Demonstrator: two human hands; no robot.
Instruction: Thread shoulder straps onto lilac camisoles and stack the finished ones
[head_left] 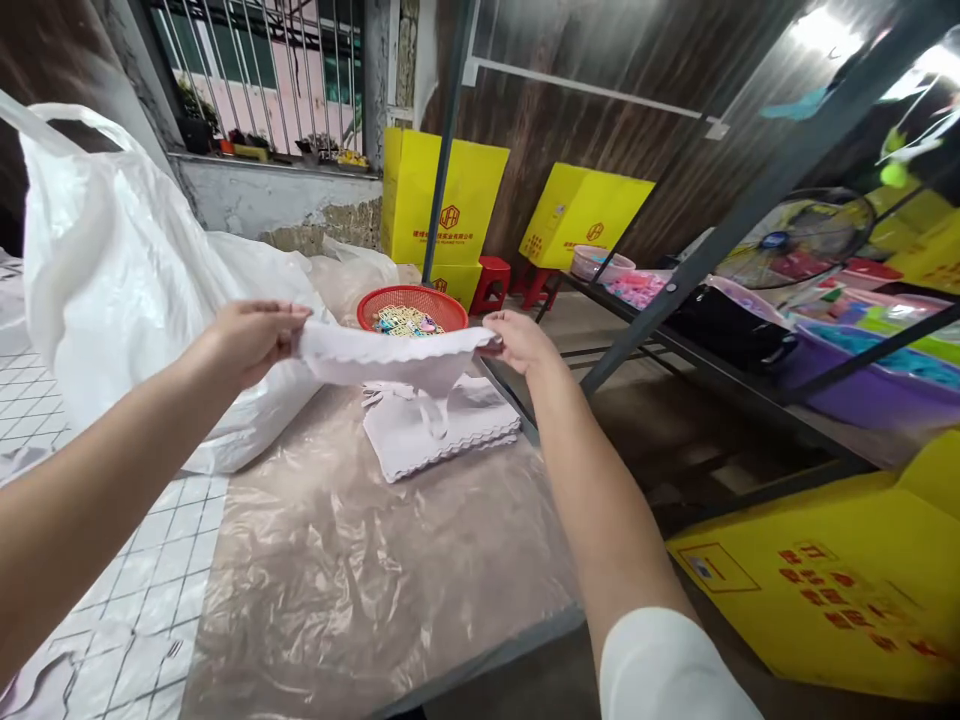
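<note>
Between both hands a pale lilac-white cloth piece with a wavy edge (390, 357) is stretched out in the air. My left hand (259, 340) pinches its left end. At its right end, the fingers of my right hand (517, 342) are closed on the cloth. Just beneath lies a pile of similar pale cloth pieces with scalloped edges (420, 440), partly covered by the held one. Behind the held piece stands a red plastic basket (367, 303) full of small beige and coloured items too small to name.
A big white plastic bag (127, 260) bulges at the left. Clear plastic sheeting (360, 580) covers the table. Dark metal frame bars (637, 345) rise at the right, near shelves with a purple tub (832, 385) and a fan (795, 240). Yellow boxes (465, 180) stand behind.
</note>
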